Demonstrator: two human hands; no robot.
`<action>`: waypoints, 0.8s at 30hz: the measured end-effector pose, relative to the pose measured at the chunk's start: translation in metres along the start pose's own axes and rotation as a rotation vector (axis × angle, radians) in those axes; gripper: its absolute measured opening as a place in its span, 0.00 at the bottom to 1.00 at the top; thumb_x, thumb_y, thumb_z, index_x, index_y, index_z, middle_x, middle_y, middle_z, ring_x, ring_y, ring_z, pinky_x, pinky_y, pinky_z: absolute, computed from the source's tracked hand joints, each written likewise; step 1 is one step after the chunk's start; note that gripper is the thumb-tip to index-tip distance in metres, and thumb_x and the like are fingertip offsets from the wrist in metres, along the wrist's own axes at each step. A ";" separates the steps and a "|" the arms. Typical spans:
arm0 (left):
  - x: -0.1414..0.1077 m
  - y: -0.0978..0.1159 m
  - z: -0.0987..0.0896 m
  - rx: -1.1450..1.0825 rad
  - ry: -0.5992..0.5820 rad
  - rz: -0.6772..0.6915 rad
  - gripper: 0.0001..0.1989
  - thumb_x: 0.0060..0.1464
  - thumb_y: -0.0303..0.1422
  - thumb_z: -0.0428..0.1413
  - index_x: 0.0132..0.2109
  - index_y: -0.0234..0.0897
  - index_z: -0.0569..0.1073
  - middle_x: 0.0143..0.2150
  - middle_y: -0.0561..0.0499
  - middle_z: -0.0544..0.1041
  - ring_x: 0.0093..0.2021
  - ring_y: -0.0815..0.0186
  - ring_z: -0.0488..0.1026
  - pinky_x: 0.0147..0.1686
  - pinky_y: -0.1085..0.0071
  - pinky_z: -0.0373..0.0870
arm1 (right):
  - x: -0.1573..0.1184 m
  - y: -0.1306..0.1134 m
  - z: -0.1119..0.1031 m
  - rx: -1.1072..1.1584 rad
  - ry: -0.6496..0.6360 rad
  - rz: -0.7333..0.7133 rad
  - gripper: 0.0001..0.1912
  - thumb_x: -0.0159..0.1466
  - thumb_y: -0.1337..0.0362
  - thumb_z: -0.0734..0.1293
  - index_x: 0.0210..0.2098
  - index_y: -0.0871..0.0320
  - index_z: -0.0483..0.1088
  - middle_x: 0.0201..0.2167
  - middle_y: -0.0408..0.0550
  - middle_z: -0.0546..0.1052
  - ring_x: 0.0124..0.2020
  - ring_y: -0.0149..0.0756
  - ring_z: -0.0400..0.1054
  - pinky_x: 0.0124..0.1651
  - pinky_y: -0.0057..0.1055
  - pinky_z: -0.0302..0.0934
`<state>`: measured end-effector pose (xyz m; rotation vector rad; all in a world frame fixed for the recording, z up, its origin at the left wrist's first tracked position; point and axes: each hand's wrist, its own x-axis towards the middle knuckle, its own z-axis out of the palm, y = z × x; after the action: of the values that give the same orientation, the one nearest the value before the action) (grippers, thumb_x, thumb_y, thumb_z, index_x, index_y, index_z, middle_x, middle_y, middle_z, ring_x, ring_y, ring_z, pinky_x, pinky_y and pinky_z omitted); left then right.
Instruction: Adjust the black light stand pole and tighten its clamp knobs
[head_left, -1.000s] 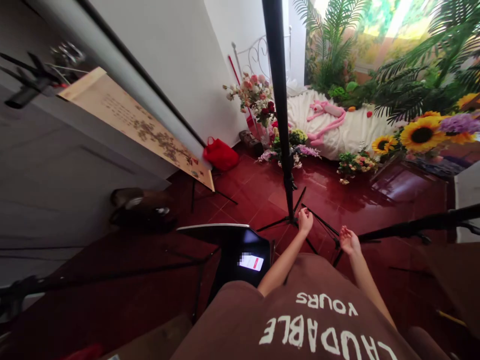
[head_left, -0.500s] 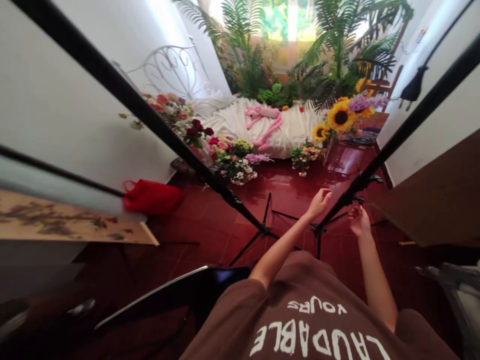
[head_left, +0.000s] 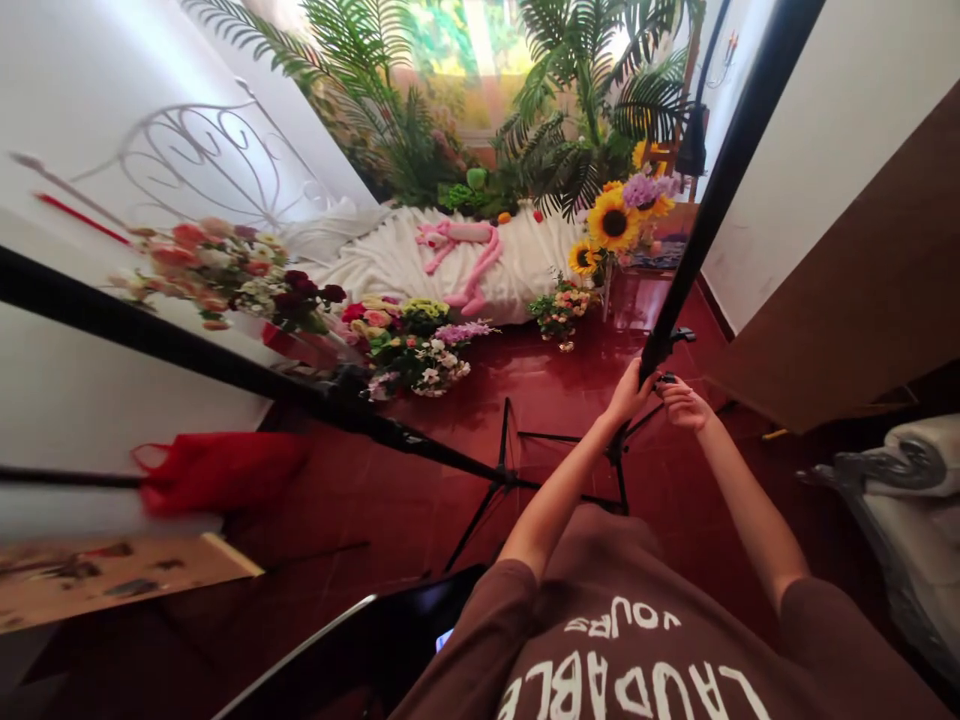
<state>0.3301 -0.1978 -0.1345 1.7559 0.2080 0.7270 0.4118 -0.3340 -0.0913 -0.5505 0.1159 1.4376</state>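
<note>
A black light stand (head_left: 724,190) rises on the right, its folding legs spread on the floor. My left hand (head_left: 628,393) is wrapped round its pole, just below a clamp joint with a black knob (head_left: 682,337). The fingers of my right hand (head_left: 686,406) are closed on a lower black tightening knob (head_left: 665,380) on the same stand. The part of the knob inside the fingers is hidden. A second black light stand (head_left: 150,325) leans across the left side, and neither hand touches it.
Flower bunches (head_left: 427,345) and sunflowers (head_left: 613,220) edge a white draped cloth (head_left: 375,250) bearing a pink plush toy (head_left: 474,270). A red bag (head_left: 217,470) is at left. A dark flat panel (head_left: 322,640) is near my left side, a plastic-wrapped bundle (head_left: 911,460) at right.
My left hand has taken hold of the right stand's pole, and my right hand has closed on its knob. The view has turned to the right, and the right stand's pole now stands steeper.
</note>
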 end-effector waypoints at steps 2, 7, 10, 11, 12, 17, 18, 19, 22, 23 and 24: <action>-0.001 0.001 0.001 0.002 0.009 -0.003 0.14 0.61 0.42 0.50 0.47 0.35 0.66 0.41 0.46 0.72 0.39 0.65 0.70 0.44 0.68 0.67 | 0.003 -0.004 -0.004 0.025 0.006 -0.001 0.15 0.69 0.70 0.59 0.25 0.55 0.55 0.13 0.30 0.64 0.11 0.18 0.55 0.15 0.10 0.49; -0.002 0.006 0.002 -0.009 0.003 -0.032 0.14 0.62 0.41 0.50 0.49 0.36 0.66 0.39 0.47 0.73 0.36 0.68 0.71 0.43 0.69 0.67 | 0.016 -0.024 -0.011 -0.212 0.233 -0.088 0.19 0.66 0.73 0.61 0.20 0.55 0.52 0.09 0.29 0.56 0.08 0.17 0.48 0.11 0.11 0.46; -0.003 0.006 0.002 -0.013 0.002 -0.039 0.14 0.62 0.41 0.50 0.49 0.36 0.66 0.38 0.48 0.73 0.34 0.69 0.71 0.41 0.70 0.68 | 0.019 -0.031 -0.009 -0.301 0.290 -0.114 0.20 0.64 0.71 0.63 0.19 0.56 0.53 0.09 0.30 0.56 0.07 0.17 0.47 0.10 0.12 0.43; -0.003 0.006 0.002 -0.019 -0.001 -0.040 0.14 0.61 0.41 0.50 0.49 0.36 0.66 0.38 0.48 0.73 0.34 0.70 0.70 0.40 0.70 0.68 | 0.020 -0.031 -0.007 -0.335 0.306 -0.109 0.20 0.64 0.69 0.64 0.19 0.56 0.54 0.09 0.30 0.56 0.07 0.17 0.47 0.09 0.13 0.42; -0.003 0.005 0.002 -0.024 -0.004 -0.040 0.15 0.61 0.41 0.51 0.49 0.36 0.66 0.38 0.48 0.73 0.34 0.70 0.70 0.39 0.71 0.68 | 0.020 -0.030 -0.005 -0.383 0.331 -0.101 0.19 0.64 0.66 0.65 0.19 0.56 0.55 0.09 0.30 0.56 0.07 0.18 0.46 0.09 0.14 0.41; -0.003 0.004 0.003 -0.020 0.006 -0.029 0.14 0.61 0.41 0.51 0.49 0.36 0.66 0.39 0.47 0.72 0.36 0.68 0.70 0.40 0.70 0.68 | 0.018 -0.021 0.005 -0.552 0.350 -0.016 0.18 0.66 0.56 0.62 0.23 0.57 0.61 0.11 0.32 0.58 0.08 0.19 0.47 0.09 0.15 0.41; -0.002 0.004 0.003 -0.020 0.007 -0.028 0.14 0.61 0.41 0.51 0.48 0.36 0.66 0.39 0.47 0.72 0.36 0.68 0.70 0.40 0.71 0.68 | 0.018 -0.020 0.006 -0.568 0.350 -0.053 0.16 0.66 0.57 0.63 0.24 0.57 0.62 0.12 0.33 0.60 0.09 0.19 0.49 0.10 0.15 0.43; -0.002 0.004 0.003 -0.022 0.003 -0.029 0.15 0.61 0.42 0.50 0.48 0.36 0.66 0.39 0.47 0.72 0.36 0.68 0.70 0.40 0.71 0.68 | 0.017 -0.019 0.008 -0.599 0.371 -0.117 0.13 0.64 0.60 0.65 0.26 0.58 0.63 0.13 0.34 0.63 0.10 0.19 0.52 0.11 0.14 0.47; -0.003 0.004 0.003 -0.023 0.000 -0.041 0.15 0.61 0.43 0.50 0.48 0.36 0.66 0.40 0.47 0.72 0.36 0.68 0.70 0.40 0.71 0.68 | 0.015 -0.020 0.013 -0.767 0.488 -0.424 0.12 0.54 0.69 0.74 0.32 0.58 0.65 0.21 0.38 0.73 0.20 0.24 0.66 0.20 0.17 0.61; -0.003 0.004 0.003 -0.020 0.002 -0.038 0.15 0.61 0.43 0.50 0.48 0.36 0.66 0.41 0.46 0.73 0.37 0.68 0.71 0.41 0.70 0.68 | 0.014 -0.020 0.015 -0.830 0.496 -0.537 0.16 0.50 0.71 0.76 0.33 0.57 0.66 0.24 0.40 0.75 0.24 0.26 0.70 0.24 0.18 0.65; -0.003 0.004 0.003 -0.017 0.006 -0.030 0.15 0.61 0.42 0.50 0.49 0.36 0.66 0.42 0.45 0.73 0.39 0.67 0.71 0.42 0.69 0.69 | 0.012 -0.020 0.018 -0.884 0.476 -0.643 0.19 0.48 0.72 0.77 0.34 0.56 0.67 0.28 0.40 0.76 0.29 0.28 0.72 0.30 0.20 0.67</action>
<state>0.3291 -0.2031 -0.1324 1.7315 0.2315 0.7100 0.4281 -0.3156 -0.0748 -1.4975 -0.3184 0.6444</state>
